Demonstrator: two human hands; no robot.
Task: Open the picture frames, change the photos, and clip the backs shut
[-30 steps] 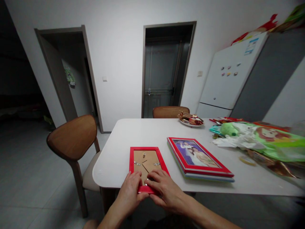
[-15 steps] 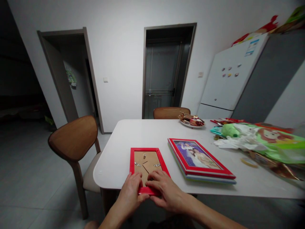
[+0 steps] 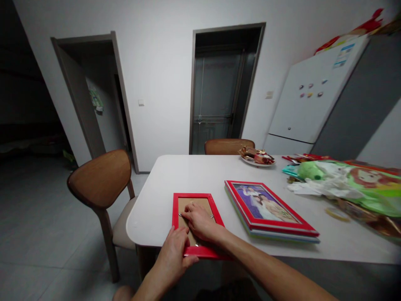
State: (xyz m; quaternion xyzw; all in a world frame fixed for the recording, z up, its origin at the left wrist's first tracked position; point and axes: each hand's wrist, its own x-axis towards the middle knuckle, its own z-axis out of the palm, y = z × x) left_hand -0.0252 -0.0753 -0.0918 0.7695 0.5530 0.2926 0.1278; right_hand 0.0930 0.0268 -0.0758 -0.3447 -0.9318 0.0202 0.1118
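Observation:
A small red picture frame point(image 3: 204, 252) lies face down at the near edge of the table, its tan backing board point(image 3: 200, 201) up. My left hand point(image 3: 176, 247) grips the frame's lower left corner, thumb at the near edge and fingers over the side. Over the middle of the backing, my right hand point(image 3: 200, 221) has its fingers drawn together, the tips at a small metal clip point(image 3: 180, 215) on the left side. Another metal clip point(image 3: 212, 216) shows on the right. My right hand hides much of the board.
Right of my hands lies a stack of larger frames, a red photo frame point(image 3: 269, 205) on top. Farther right are a green plastic bag point(image 3: 382, 190), crumpled white paper and a roll of tape point(image 3: 337, 214). A plate point(image 3: 257, 162) of wrapped items stands behind. A wooden chair point(image 3: 102, 179) is at left.
My right hand has moved from the frame's near edge up and left across the backing to the left clip. The left hand keeps its hold on the corner. The view has shifted slightly.

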